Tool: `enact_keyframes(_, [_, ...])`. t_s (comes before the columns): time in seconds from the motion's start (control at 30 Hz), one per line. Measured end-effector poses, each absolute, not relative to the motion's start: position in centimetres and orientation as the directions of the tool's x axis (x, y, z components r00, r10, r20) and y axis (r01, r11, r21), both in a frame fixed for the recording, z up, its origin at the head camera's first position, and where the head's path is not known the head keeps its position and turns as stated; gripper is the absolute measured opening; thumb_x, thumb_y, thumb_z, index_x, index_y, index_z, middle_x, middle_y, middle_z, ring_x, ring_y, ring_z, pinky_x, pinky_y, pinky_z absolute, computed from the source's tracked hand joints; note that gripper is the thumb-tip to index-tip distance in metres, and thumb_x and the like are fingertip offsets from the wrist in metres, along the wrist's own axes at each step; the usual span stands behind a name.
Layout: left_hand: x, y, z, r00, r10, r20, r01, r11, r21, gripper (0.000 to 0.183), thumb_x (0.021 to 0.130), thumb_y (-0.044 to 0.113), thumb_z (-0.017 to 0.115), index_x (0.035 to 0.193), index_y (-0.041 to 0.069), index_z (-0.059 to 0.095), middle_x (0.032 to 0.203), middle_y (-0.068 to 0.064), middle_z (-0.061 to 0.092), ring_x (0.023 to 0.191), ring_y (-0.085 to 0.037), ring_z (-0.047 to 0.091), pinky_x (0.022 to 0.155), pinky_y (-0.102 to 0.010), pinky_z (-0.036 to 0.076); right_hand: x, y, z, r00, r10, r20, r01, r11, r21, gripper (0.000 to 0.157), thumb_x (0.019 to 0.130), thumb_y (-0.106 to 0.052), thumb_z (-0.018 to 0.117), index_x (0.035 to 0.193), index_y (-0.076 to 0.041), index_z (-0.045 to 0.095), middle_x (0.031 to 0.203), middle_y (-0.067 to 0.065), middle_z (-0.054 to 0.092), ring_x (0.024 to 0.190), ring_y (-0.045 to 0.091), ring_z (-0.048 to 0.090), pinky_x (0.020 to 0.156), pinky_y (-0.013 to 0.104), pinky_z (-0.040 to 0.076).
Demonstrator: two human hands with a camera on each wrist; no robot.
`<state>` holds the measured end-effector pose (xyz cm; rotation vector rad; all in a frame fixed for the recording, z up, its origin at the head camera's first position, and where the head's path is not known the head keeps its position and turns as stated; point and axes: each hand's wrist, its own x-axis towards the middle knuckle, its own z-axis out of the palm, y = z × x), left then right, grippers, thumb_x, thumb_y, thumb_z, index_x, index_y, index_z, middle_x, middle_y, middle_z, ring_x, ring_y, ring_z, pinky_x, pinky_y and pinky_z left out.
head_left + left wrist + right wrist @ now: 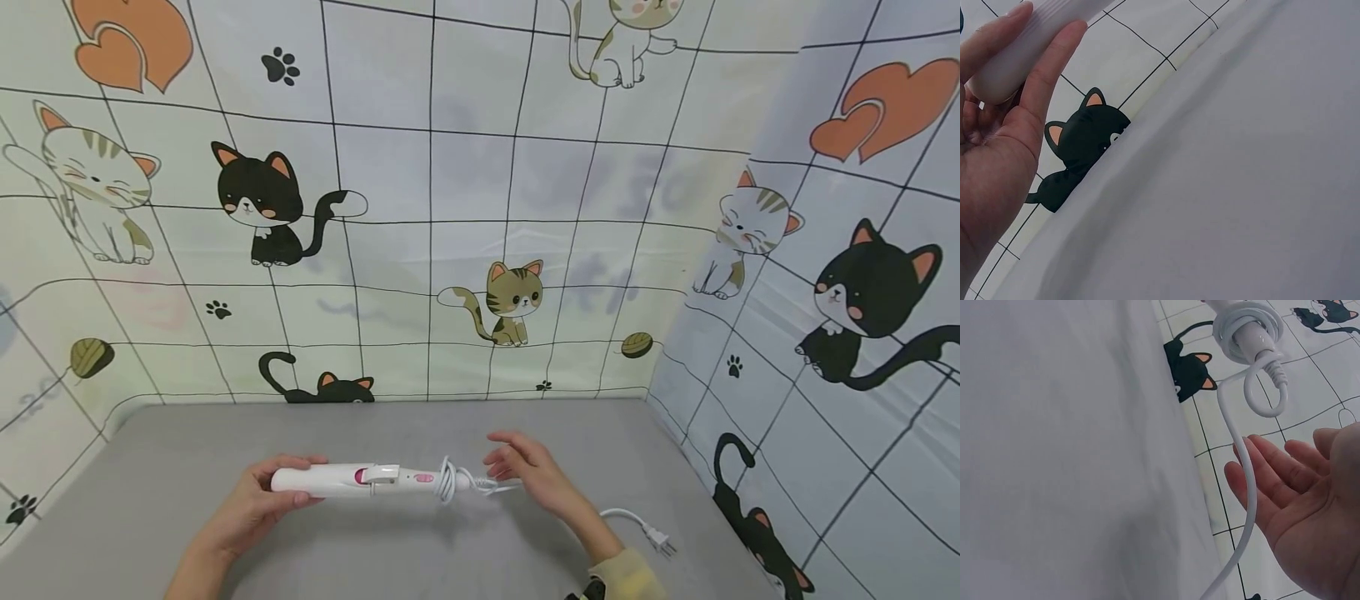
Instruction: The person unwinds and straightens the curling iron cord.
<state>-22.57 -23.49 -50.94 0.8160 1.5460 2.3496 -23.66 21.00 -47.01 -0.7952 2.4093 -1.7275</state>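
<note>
My left hand (251, 504) grips the thick rounded end of a white hair curling iron (337, 481), thumb on one side and fingers on the other. The iron is held level above the grey table, with a lever and pink details along its middle. Its white cord (1247, 331) is wound in several loops round the thin end and then hangs down. Beside that end my right hand (536, 475) has its fingers spread and loosely bent, with the loose cord passing in front of them in the right wrist view. The left wrist view shows the barrel end (1007, 75) between thumb and fingers.
The cord's plug (660, 540) hangs or lies at the right, past my right forearm; which of these I cannot tell. A grey cloth-covered table (412, 550) lies below. Cat-printed curtains (390, 175) with a grid pattern enclose its back and sides.
</note>
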Motion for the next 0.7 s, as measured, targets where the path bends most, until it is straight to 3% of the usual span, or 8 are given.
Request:
enact_keyframes(0.13, [-22.5,-23.5,-50.9,-0.823,0.461,0.331,0.126,-0.421,0.899,0.054,0.087,-0.027,0.056,0.121,0.011,0.074,0.133,-0.006,0.068,0.119,-0.018,0.062,0.098,-0.044,0.058,-23.7,20.1,-46.8,-0.863,-0.461,0.204,-0.337,0.226,-0.914,0.04,0.114,-0.015,0.036,0.138,0.013,0.051,0.114,0.031,0.068,0.102,0.045,0.069,0.092,0.057,0.059])
enact_keyframes(0.27, [-22.4,-23.5,-50.9,-0.828,0.459,0.322,0.124,-0.411,0.903,0.054,0.087,-0.026,0.056,0.12,0.012,0.075,0.133,-0.005,0.068,0.118,-0.017,0.062,0.098,-0.044,0.058,-23.6,19.6,-46.5,-0.866,-0.488,0.105,-0.262,0.266,-0.928,0.054,0.115,-0.026,0.027,0.133,0.017,0.055,0.115,0.031,0.07,0.106,0.046,0.069,0.097,0.055,0.058])
enact_keyframes(0.37, [-22.4,-23.6,-50.9,-0.821,0.459,0.338,0.135,-0.421,0.897,0.055,0.088,-0.027,0.055,0.121,0.012,0.075,0.133,-0.006,0.068,0.118,-0.018,0.062,0.098,-0.044,0.059,-23.5,19.5,-46.6,-0.856,-0.516,0.034,-0.217,0.298,-0.93,0.063,0.116,-0.03,0.019,0.129,0.017,0.059,0.106,0.03,0.072,0.094,0.044,0.072,0.081,0.042,0.064])
enact_keyframes(0.43, [-22.4,-23.7,-50.9,-0.818,0.456,0.351,0.146,-0.425,0.893,0.054,0.088,-0.027,0.054,0.121,0.011,0.074,0.133,-0.007,0.068,0.117,-0.018,0.063,0.097,-0.044,0.059,-23.4,19.5,-46.7,-0.853,-0.521,0.021,-0.207,0.302,-0.93,0.066,0.115,-0.031,0.017,0.125,0.017,0.062,0.099,0.029,0.073,0.079,0.038,0.072,0.067,0.034,0.059])
enact_keyframes(0.57, [-22.4,-23.9,-51.0,-0.813,0.452,0.366,0.151,-0.443,0.884,0.054,0.088,-0.027,0.054,0.122,0.01,0.074,0.133,-0.008,0.068,0.118,-0.019,0.062,0.097,-0.044,0.059,-23.3,19.8,-46.6,-0.871,-0.488,0.057,-0.24,0.322,-0.916,0.063,0.115,-0.027,0.02,0.12,0.015,0.066,0.091,0.025,0.073,0.067,0.023,0.063,0.065,0.027,0.049])
enact_keyframes(0.7, [-22.3,-24.1,-51.0,-0.818,0.442,0.368,0.14,-0.468,0.873,0.055,0.088,-0.028,0.052,0.123,0.009,0.074,0.134,-0.009,0.067,0.12,-0.019,0.062,0.099,-0.045,0.058,-23.4,20.4,-46.4,-0.879,-0.461,0.123,-0.301,0.336,-0.893,0.052,0.115,-0.023,0.03,0.118,0.014,0.067,0.088,0.023,0.073,0.07,0.021,0.061,0.067,0.024,0.047])
